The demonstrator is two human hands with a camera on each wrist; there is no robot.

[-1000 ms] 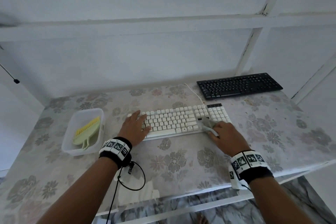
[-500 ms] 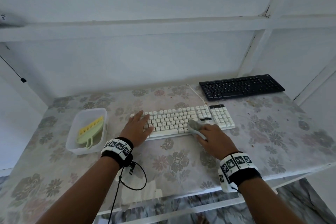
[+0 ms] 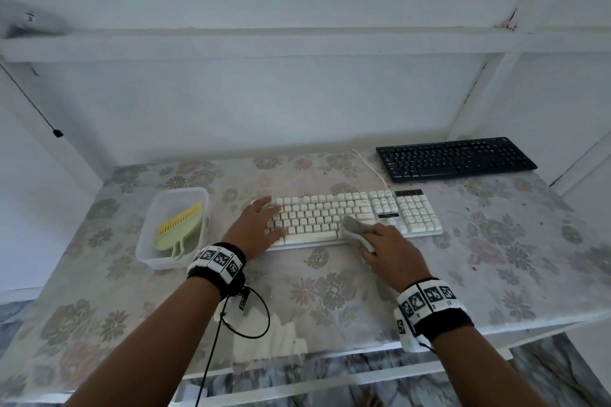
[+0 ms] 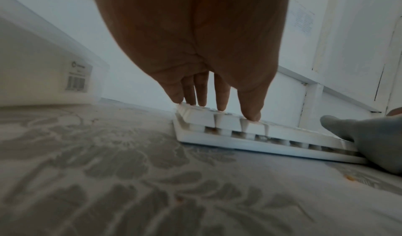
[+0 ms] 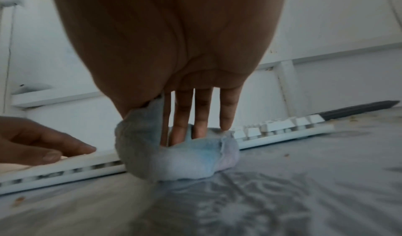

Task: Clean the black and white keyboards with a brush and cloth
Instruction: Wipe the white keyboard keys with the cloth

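Lying crosswise at the middle of the flowered table, the white keyboard is pinned at its left end by the left hand, fingers straight on the keys. The right hand grips a grey cloth against the front keys. The black keyboard sits behind right; the brush rests in a clear tub at left.

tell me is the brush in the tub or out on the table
In the tub. The green brush with yellow bristles lies inside the clear plastic tub, left of the white keyboard; neither hand touches it.
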